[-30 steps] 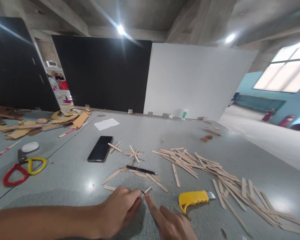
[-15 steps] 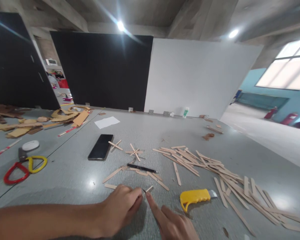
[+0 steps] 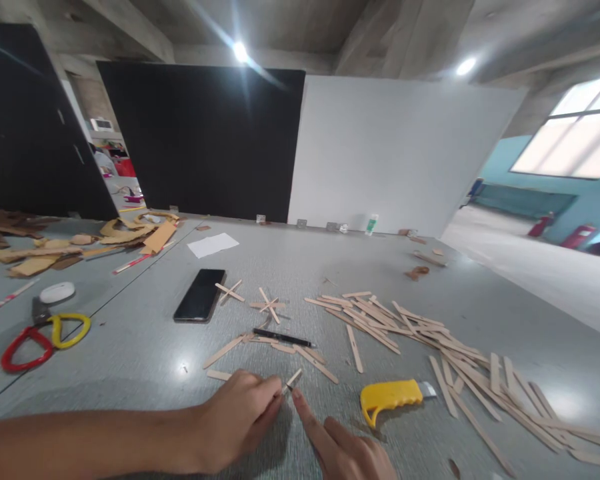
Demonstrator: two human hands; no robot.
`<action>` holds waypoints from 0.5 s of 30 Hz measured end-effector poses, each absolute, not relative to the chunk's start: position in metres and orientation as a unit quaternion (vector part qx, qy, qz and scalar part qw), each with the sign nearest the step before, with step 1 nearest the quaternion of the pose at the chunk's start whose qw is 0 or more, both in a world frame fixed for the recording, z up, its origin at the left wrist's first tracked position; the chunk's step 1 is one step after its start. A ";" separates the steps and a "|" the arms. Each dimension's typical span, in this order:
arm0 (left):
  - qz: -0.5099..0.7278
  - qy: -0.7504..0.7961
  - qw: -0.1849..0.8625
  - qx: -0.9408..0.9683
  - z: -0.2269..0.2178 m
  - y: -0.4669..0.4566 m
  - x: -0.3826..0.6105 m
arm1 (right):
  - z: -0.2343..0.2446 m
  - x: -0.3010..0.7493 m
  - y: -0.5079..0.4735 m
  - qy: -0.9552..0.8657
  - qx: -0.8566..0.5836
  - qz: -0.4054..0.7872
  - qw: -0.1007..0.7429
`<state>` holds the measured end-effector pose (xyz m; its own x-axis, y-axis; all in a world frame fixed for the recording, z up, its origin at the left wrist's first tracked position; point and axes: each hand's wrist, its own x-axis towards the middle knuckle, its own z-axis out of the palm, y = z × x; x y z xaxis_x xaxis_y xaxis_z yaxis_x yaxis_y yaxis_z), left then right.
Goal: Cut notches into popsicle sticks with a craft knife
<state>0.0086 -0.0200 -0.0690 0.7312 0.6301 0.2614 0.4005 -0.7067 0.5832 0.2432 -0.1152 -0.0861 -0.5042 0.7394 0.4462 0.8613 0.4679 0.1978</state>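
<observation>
Fingers (image 3: 273,388) on slim, pale stick (image 3: 295,376)

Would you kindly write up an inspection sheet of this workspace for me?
Surface: grey table, glossy, reflecting light.
Job's things: stick at near centre; stick heap at right; cutter lying nearby, metal blade exposed.
Clutter: phone, pen, scissors, paper; scraps at far left.
Grips: left hand curled at the stick, exact hold hidden; right hand, index finger extended, close to the stick.
Cables: nothing seen on the table; background too blurred to tell.
Surroundings: black panel and white panel behind; red cylinders at far right.
</observation>
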 end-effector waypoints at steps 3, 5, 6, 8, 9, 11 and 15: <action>0.227 0.283 0.251 0.897 -0.068 -0.019 0.009 | -0.084 0.244 -0.115 -0.848 -0.465 -0.207 0.144; 0.228 0.282 0.248 0.898 -0.068 -0.019 0.009 | -0.082 0.245 -0.114 -0.854 -0.458 -0.204 0.135; 0.228 0.281 0.246 0.899 -0.068 -0.019 0.009 | -0.080 0.245 -0.114 -0.857 -0.456 -0.201 0.131; 0.226 0.278 0.241 0.902 -0.068 -0.019 0.009 | -0.076 0.243 -0.112 -0.860 -0.455 -0.192 0.127; 0.225 0.279 0.238 0.903 -0.068 -0.019 0.009 | -0.074 0.242 -0.111 -0.860 -0.457 -0.188 0.126; 0.222 0.281 0.234 0.904 -0.068 -0.019 0.008 | -0.071 0.239 -0.110 -0.859 -0.463 -0.179 0.127; 0.220 0.298 0.232 0.899 -0.066 -0.021 0.008 | -0.070 0.239 -0.110 -0.858 -0.466 -0.173 0.130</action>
<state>0.0084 -0.0212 -0.0665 0.7257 0.6376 0.2584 0.4331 -0.7152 0.5486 0.2388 -0.1101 -0.0698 -0.5320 0.7548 0.3838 0.8446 0.5056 0.1762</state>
